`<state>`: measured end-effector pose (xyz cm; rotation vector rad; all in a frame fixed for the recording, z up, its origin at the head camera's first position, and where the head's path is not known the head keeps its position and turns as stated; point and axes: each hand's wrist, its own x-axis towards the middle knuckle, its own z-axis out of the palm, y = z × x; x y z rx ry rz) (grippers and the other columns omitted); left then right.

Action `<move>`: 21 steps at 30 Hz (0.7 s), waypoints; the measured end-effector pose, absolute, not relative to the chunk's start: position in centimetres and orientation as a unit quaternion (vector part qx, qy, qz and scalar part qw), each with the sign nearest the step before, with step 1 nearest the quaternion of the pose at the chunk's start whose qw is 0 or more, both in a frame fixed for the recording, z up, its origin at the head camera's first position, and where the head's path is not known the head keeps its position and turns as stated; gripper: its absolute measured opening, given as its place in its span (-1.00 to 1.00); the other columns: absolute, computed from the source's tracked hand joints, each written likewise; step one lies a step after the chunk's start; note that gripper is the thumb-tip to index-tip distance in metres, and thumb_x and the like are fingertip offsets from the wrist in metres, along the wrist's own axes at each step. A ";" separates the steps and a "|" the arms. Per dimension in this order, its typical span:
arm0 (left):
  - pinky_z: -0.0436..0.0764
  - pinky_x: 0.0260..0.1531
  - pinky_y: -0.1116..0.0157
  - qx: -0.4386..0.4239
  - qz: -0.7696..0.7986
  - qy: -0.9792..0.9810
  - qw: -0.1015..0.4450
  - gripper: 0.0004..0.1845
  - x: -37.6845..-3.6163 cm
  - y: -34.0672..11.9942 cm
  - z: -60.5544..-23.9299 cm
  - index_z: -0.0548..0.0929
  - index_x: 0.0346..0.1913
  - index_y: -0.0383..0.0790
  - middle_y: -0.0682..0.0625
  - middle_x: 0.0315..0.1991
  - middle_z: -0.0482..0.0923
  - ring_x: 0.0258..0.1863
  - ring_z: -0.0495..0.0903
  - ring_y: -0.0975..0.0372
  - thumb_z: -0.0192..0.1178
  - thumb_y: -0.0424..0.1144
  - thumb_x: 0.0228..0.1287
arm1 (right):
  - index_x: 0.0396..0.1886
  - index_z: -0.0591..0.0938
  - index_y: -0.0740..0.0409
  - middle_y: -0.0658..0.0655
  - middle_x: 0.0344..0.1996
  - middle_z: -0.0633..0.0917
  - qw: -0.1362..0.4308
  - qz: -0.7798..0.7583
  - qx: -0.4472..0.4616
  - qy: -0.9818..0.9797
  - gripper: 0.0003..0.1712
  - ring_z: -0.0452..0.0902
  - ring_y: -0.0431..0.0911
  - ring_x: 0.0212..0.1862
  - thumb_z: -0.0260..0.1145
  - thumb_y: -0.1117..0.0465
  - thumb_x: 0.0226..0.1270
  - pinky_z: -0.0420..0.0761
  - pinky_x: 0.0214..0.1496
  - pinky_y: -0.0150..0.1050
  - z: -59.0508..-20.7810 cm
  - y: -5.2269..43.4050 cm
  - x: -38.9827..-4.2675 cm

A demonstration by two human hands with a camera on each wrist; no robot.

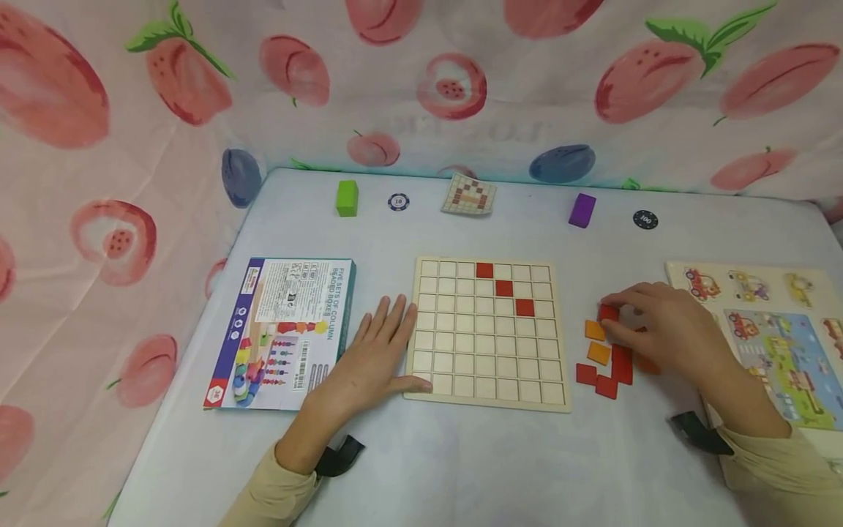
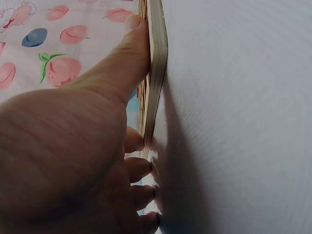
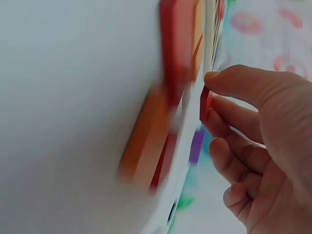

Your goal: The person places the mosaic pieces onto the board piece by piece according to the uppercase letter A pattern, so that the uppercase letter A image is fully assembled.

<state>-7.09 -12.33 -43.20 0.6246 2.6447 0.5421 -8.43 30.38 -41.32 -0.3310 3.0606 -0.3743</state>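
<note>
Currently L hand (image 1: 369, 359) lies flat, fingers straight, on table (image 1: 461, 454), thumb against wooden grid board (image 1: 487, 329) left edge. R hand (image 1: 665, 329) pinches red tile (image 1: 608, 313) betw. thumb & fingers, just above loose red/orange tiles (image 1: 606, 362) right of board.

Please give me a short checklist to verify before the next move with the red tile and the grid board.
1. Right hand pinches a red tile: ok.
2. Left hand rests flat against the grid board, thumb on its edge: ok.
3. Board lies flat on the table: ok.
4. Three red tiles sit in a diagonal; the square below-right of the last is free: ok.
5. Spare tiles lie beside the board, within reach: ok.
6. Tile fully lifted off the table: cannot tell.
</note>
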 end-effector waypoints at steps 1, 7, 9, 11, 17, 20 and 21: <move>-0.09 0.72 -0.25 0.221 0.193 0.938 0.184 0.24 -7.1 -12.3 -43.2 -0.02 0.74 -0.28 -0.23 0.78 -0.24 0.78 -0.32 -0.16 0.45 0.25 0.26 | 0.07 0.83 0.08 0.26 -0.01 0.81 0.021 -0.127 -0.114 0.985 -0.56 0.68 0.16 0.00 0.63 0.06 0.21 0.71 -0.01 0.21 -41.3 29.7 -8.4; -0.09 0.72 -0.25 0.219 0.196 0.938 0.183 0.24 -7.0 -12.4 -43.2 -0.02 0.74 -0.28 -0.23 0.78 -0.23 0.78 -0.32 -0.16 0.46 0.24 0.26 | 0.04 0.84 0.02 0.11 -0.09 0.84 0.009 -0.146 -0.183 0.972 -0.61 0.67 0.01 -0.10 0.63 0.06 0.23 0.69 -0.02 0.06 -41.2 25.4 -8.3; -0.09 0.72 -0.25 0.219 0.196 0.938 0.182 0.24 -7.0 -12.4 -43.2 -0.02 0.74 -0.28 -0.24 0.78 -0.23 0.78 -0.32 -0.16 0.46 0.24 0.26 | 0.03 0.85 0.01 0.07 -0.11 0.85 0.005 -0.153 -0.210 0.966 -0.64 0.68 -0.01 -0.10 0.63 0.09 0.23 0.70 -0.03 0.02 -41.2 24.2 -8.4; -0.08 0.72 -0.26 0.219 0.198 0.938 0.181 0.24 -7.0 -12.4 -43.2 -0.01 0.73 -0.28 -0.24 0.78 -0.22 0.78 -0.31 -0.16 0.46 0.24 0.25 | 0.01 0.86 0.02 0.06 -0.11 0.86 0.001 -0.160 -0.233 0.959 -0.65 0.71 -0.01 -0.08 0.63 0.11 0.22 0.71 -0.01 0.02 -41.3 23.1 -8.5; -0.09 0.72 -0.25 0.220 0.200 0.937 0.181 0.25 -7.0 -12.3 -43.1 -0.02 0.74 -0.28 -0.24 0.78 -0.23 0.78 -0.32 -0.16 0.46 0.25 0.25 | -0.13 0.87 0.00 0.01 -0.18 0.86 -0.010 -0.159 -0.259 0.953 -0.78 0.71 -0.04 -0.11 0.63 0.14 0.22 0.68 -0.01 -0.03 -41.5 21.3 -8.9; -0.09 0.72 -0.25 0.222 0.200 0.937 0.180 0.25 -7.0 -12.4 -43.2 -0.02 0.74 -0.28 -0.24 0.78 -0.23 0.78 -0.32 -0.16 0.46 0.25 0.25 | -0.24 0.87 -0.04 -0.02 -0.22 0.85 -0.023 -0.148 -0.266 0.952 -0.86 0.70 -0.06 -0.13 0.64 0.13 0.21 0.67 -0.04 -0.06 -41.6 21.0 -9.0; -0.09 0.72 -0.26 0.222 0.200 0.937 0.179 0.24 -7.1 -12.4 -43.2 -0.02 0.74 -0.28 -0.24 0.78 -0.22 0.78 -0.32 -0.17 0.46 0.25 0.25 | -0.26 0.86 -0.05 -0.02 -0.22 0.85 -0.027 -0.144 -0.269 0.952 -0.87 0.69 -0.06 -0.12 0.65 0.13 0.21 0.66 -0.05 -0.07 -41.7 20.9 -9.0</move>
